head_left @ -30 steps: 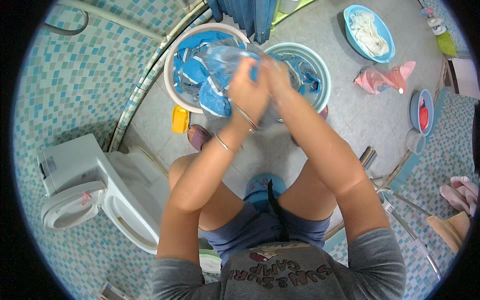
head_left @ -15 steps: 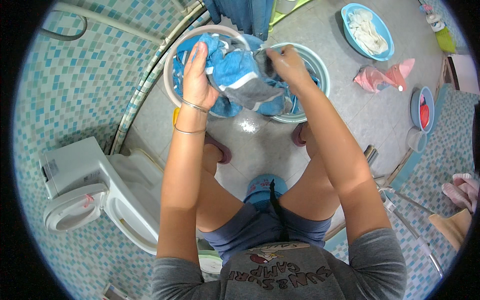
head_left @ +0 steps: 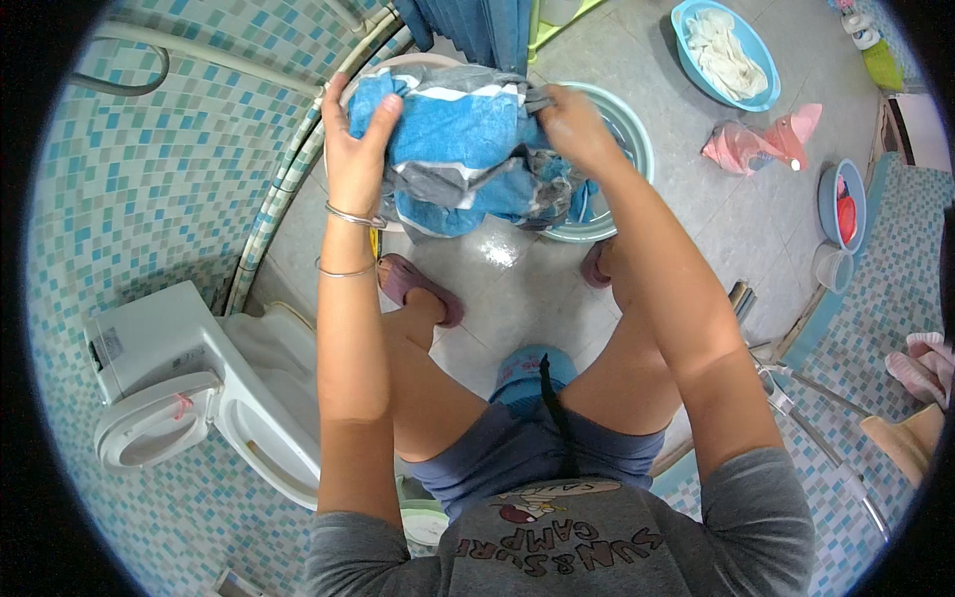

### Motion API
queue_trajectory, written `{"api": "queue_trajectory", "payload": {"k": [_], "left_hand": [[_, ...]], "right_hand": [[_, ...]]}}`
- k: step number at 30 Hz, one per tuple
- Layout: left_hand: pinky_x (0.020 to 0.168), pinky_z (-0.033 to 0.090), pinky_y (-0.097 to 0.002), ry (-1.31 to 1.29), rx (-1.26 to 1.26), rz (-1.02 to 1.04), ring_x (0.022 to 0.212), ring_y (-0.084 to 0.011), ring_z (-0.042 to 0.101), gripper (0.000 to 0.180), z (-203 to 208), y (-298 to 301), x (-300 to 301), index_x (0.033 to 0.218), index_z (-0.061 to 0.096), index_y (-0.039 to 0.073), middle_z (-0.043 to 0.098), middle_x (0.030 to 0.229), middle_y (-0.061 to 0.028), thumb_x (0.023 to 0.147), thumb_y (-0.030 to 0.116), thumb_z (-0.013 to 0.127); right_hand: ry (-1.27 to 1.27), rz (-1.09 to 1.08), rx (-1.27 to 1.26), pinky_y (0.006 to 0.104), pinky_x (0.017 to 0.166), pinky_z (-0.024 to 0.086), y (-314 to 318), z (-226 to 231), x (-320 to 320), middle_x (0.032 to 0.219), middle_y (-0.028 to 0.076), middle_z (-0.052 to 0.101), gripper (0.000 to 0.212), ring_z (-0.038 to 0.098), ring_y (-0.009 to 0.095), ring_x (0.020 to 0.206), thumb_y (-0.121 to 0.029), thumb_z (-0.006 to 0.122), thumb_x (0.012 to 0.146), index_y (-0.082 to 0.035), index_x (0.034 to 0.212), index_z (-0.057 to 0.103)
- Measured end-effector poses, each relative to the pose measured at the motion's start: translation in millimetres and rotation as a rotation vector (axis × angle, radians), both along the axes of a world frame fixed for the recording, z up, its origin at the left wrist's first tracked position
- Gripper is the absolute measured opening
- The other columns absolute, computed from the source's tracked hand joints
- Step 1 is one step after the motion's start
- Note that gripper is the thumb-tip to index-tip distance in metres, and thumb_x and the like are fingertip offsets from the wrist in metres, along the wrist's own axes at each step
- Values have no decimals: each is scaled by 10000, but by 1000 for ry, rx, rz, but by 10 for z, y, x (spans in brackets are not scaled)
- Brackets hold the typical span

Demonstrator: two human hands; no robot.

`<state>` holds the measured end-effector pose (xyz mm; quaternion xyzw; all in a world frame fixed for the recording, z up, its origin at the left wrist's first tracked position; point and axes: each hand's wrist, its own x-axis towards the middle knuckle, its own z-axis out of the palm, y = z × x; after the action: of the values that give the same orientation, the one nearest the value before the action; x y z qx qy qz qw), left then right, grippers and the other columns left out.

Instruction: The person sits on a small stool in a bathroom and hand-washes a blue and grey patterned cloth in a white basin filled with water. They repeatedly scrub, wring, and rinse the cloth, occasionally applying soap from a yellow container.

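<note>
A blue, grey and white striped cloth [head_left: 458,134] is stretched between my two hands above a pale pink basin [head_left: 426,61] and a pale aqua basin [head_left: 647,149]. At its left end, my left hand [head_left: 360,144] grips the edge, thumb on top and some fingers hidden behind. My right hand [head_left: 577,129] is closed on a bunched grey part, over the aqua basin. Lower folds of the cloth droop between the basins, and part of it hangs into the aqua one. Most of the pink basin is hidden beneath the cloth.
A blue basin [head_left: 679,50] holds white cloth at the far right, with a pink plastic bag [head_left: 741,149] nearer. A small blue basin [head_left: 828,204] and clear tub [head_left: 832,269] stand by the right wall. A white toilet [head_left: 264,438] is left; a blue curtain [head_left: 482,35] hangs behind.
My left hand has moved left, drawing the cloth out wider and flatter. My right hand keeps its grip in nearly the same place. My left foot has shifted left.
</note>
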<state>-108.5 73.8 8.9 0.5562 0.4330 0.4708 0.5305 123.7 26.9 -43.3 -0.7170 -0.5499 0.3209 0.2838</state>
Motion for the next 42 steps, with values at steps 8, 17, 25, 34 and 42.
{"api": "queue_trajectory", "payload": {"k": [8,17,25,34,42], "left_hand": [[882,445,-350,996,238,-62,1016,-277,587,448,-246,130,-208,1062,626,62,514,1262,-183,661,206,767],[893,418,-393,375,371,248,988,-346,551,231,-296,-267,577,821,630,6,607,1025,-187,625,123,664],[710,464,-328,312,343,249,765,-261,589,183,-298,-224,650,859,610,19,606,835,-150,716,133,602],[633,407,-251,-241,-96,337,690,-107,503,102,-337,264,-20,801,609,8,592,769,-28,802,110,605],[867,468,-413,-542,-581,509,921,-268,614,268,-429,509,-700,980,599,28,651,987,-115,879,259,510]], "right_hand": [[1093,-323,-227,442,851,443,20,131,-195,1014,153,609,270,567,281,973,-155,458,838,12,1013,579],[1512,-498,-45,386,746,479,-15,80,-827,927,115,586,344,570,227,833,-292,369,874,-14,927,564],[1718,-282,-38,337,770,448,-115,140,-669,929,88,570,364,542,174,821,-350,530,836,-32,1010,548],[375,-125,2,394,914,393,-117,304,-516,1126,268,574,525,552,350,1045,-360,499,882,107,1116,551],[843,-261,31,347,925,391,-19,316,-46,1115,132,606,360,555,264,1021,-253,447,929,-16,1181,543]]}}
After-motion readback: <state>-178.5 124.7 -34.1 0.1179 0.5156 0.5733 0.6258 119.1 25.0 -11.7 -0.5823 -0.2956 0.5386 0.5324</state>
